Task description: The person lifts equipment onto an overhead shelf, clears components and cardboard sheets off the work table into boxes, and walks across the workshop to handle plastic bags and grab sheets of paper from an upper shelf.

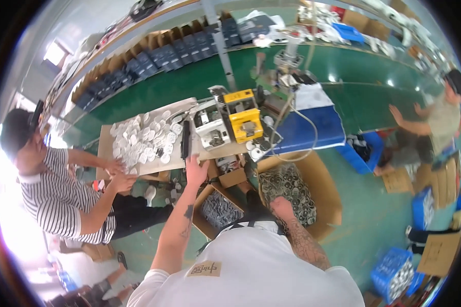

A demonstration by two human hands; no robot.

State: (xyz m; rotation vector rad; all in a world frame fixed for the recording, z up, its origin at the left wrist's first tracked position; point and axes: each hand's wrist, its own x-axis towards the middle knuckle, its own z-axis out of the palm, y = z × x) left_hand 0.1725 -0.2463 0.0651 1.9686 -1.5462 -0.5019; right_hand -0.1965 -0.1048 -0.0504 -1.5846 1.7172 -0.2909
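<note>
My left hand (196,173) is at the table's front edge, thumb and fingers apart. Its fingertips are by the lower end of a long black bar (185,140); I cannot tell whether they touch it. To the bar's right stand a white machine (210,125) and a yellow machine (243,116). My right hand (281,207) is closed, above the left side of a cardboard box of dark round parts (298,190). Whatever its fingers may hold is hidden. Many white round discs (146,137) lie spread left of the bar.
A person in a striped shirt (69,194) works at the table's left end. A smaller carton of grey parts (219,209) stands between my arms. Another person (435,120) sits at the far right near a blue crate (361,153). A hose (315,130) loops over the blue tabletop (312,128).
</note>
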